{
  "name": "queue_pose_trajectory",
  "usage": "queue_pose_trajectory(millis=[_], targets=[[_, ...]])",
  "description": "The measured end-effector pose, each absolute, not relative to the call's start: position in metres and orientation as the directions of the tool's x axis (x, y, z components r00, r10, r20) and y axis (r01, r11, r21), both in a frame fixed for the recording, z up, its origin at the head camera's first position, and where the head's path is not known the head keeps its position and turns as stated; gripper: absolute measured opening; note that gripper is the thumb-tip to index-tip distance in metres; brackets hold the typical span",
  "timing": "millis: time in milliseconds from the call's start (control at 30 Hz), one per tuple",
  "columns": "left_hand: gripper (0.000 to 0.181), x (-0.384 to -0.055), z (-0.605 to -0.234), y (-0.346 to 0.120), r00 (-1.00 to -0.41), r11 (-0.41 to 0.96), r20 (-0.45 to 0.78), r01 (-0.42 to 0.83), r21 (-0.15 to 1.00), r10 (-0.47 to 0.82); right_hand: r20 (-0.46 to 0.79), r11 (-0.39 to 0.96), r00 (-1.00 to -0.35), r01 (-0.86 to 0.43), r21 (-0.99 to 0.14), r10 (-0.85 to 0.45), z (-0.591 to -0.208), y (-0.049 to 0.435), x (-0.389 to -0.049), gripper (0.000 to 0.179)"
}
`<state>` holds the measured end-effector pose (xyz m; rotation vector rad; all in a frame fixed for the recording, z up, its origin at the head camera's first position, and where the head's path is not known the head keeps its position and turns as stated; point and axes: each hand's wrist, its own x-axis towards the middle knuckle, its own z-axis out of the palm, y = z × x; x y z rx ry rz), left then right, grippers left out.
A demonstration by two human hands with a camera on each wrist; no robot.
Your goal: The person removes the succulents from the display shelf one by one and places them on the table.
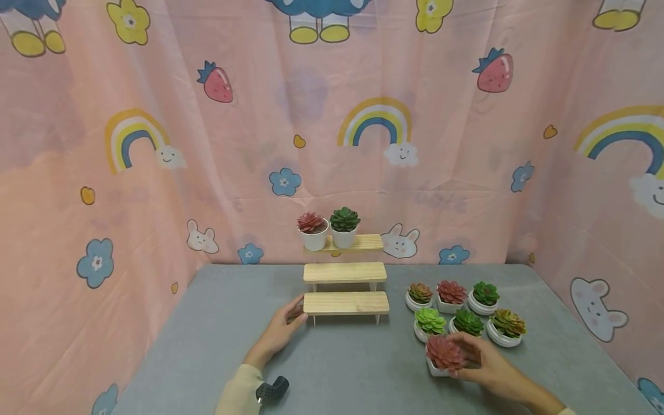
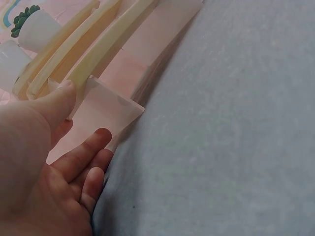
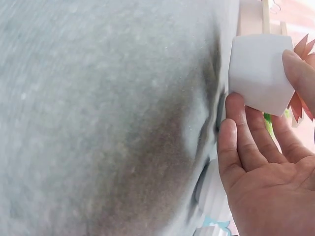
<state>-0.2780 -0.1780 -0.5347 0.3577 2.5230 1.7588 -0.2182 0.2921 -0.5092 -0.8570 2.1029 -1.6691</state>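
In the head view, a three-tier wooden display stand (image 1: 346,303) stands in the middle of the table. My left hand (image 1: 280,329) is at the left end of its lowest board; the left wrist view shows the thumb (image 2: 61,98) on the board's end, the index finger partly hidden, and the other fingers loosely bent beside the clear side panel (image 2: 101,110). At front right, my right hand (image 1: 490,366) grips a red succulent (image 1: 444,353) in a white angular pot (image 3: 261,73), thumb on one side, fingers on the other. A red succulent (image 1: 310,222) and a dark green succulent (image 1: 344,220), both in white pots, stand on the top tier.
Several more potted succulents are grouped at the right, behind my right hand, among them a light green one (image 1: 429,320), a red one (image 1: 451,292) and a yellowish one (image 1: 508,324). Behind the grey table (image 1: 228,305) hangs a pink patterned curtain (image 1: 249,144).
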Motion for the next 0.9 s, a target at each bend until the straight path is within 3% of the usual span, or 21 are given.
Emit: queue_pose_trajectory(millis=[700,900], targets=[[0.06,-0.277,-0.533,-0.178,-0.975,0.319,0.077,0.143,0.937,0.21,0.072,0.102,-0.744,-0.185,-0.977,-0.664,-0.52,0.298,-0.222,0.053],[0.06,-0.277,-0.533,-0.178,-0.976,0.33,0.076,0.142,0.933,0.205,0.045,0.171,-0.757,-0.205,-0.964,-0.652,-0.517,0.296,-0.223,0.052]])
